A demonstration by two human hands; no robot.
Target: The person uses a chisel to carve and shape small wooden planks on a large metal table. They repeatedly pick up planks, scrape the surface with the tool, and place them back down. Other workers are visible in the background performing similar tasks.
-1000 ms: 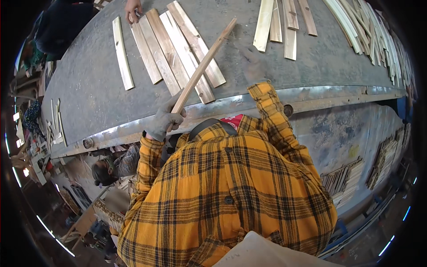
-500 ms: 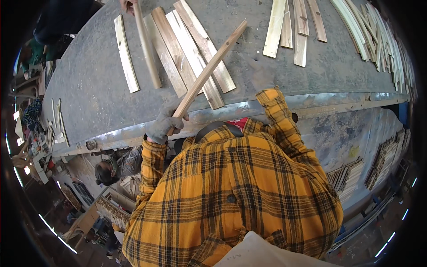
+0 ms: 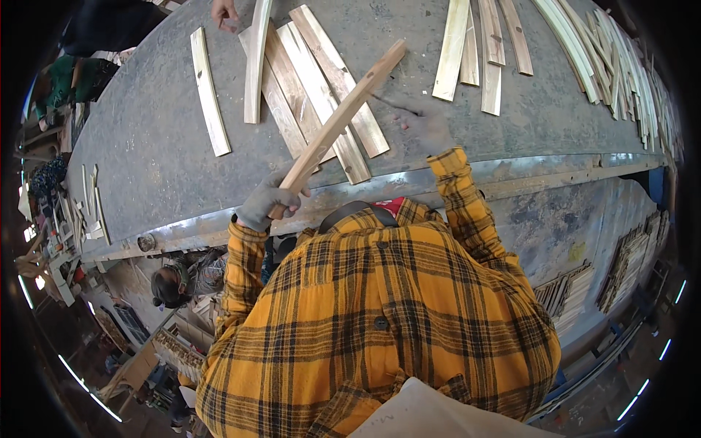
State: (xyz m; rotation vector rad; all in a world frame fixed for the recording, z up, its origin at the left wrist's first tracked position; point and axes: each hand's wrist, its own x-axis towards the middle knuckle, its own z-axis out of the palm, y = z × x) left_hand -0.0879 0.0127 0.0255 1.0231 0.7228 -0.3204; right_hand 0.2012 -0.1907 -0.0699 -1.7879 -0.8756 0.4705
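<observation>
My left hand [image 3: 269, 204], in a grey glove, grips the near end of a long wooden strip [image 3: 343, 120], which slants up to the right above the table. Beyond the table's front edge, my right hand [image 3: 432, 130], also in a grey glove, is smeared by motion. A thin dark streak [image 3: 398, 108] shows at its fingers; I cannot make out what it is. Under the held strip lie several flat wooden slats [image 3: 310, 80], overlapping and fanned out. One pale slat [image 3: 257, 66] lies across the left slats' far ends, beside a co-worker's bare hand [image 3: 224, 13].
The grey worktable [image 3: 168, 153] has a metal front edge. A single slat [image 3: 209, 95] lies on the left. A small group of slats [image 3: 491, 55] lies right of centre, and a large pile [image 3: 621, 69] at the far right. Another person [image 3: 169, 285] is low at the left.
The co-worker's hand has let go of the pale slat, which has shifted right and away from me. My right hand has moved slightly right, and the thin dark streak now shows beside it.
</observation>
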